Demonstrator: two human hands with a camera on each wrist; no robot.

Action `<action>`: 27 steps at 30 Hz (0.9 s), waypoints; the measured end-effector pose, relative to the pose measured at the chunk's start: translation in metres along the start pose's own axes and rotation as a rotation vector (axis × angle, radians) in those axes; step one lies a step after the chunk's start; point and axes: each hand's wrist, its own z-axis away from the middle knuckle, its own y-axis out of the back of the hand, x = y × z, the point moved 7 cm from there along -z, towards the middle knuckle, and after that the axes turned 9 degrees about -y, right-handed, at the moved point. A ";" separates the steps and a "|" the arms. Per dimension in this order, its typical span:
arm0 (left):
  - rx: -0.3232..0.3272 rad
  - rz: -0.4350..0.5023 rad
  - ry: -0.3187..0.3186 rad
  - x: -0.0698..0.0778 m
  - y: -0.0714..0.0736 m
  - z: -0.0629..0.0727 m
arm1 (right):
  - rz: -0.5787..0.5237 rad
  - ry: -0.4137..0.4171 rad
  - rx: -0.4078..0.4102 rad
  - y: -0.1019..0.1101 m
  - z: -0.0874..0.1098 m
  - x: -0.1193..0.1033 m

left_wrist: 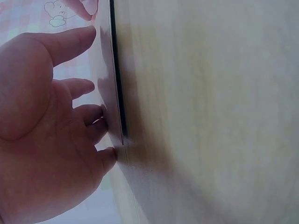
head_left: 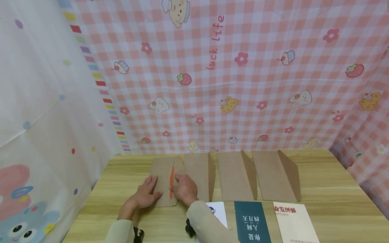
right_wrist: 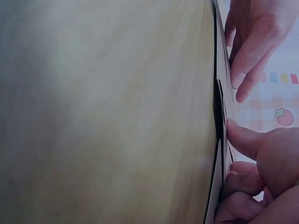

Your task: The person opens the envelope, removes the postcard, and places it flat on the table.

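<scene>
A brown kraft paper envelope [head_left: 162, 165] lies at the left of the table, with an orange strip [head_left: 171, 179] showing along its flap fold. My left hand [head_left: 146, 194] rests on the envelope's left part, fingers spread. In the left wrist view, the fingertips [left_wrist: 88, 86] sit at the thin paper edge. My right hand [head_left: 184, 189] is at the flap [head_left: 180, 165], thumb by the orange strip and the other fingers curled at the flap. The right wrist view shows the thumb [right_wrist: 245, 137] against the paper, with the curled fingers beside it.
Three more kraft envelopes [head_left: 197, 175] lie in a row to the right, flaps standing up. In front are a white booklet [head_left: 219, 211], partly under my right sleeve, a teal booklet [head_left: 250, 211] and a cream booklet [head_left: 293, 222]. A checked curtain [head_left: 261, 77] hangs behind the wooden table [head_left: 331, 189].
</scene>
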 end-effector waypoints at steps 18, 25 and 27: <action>-0.009 -0.015 0.008 0.001 0.000 0.000 | -0.055 0.026 -0.030 0.002 -0.002 0.003; -0.015 -0.048 0.016 0.003 -0.001 -0.001 | -0.075 0.050 -0.054 0.004 -0.001 0.003; -0.017 -0.053 0.017 0.003 -0.001 -0.002 | -0.084 0.046 -0.066 0.005 -0.001 0.003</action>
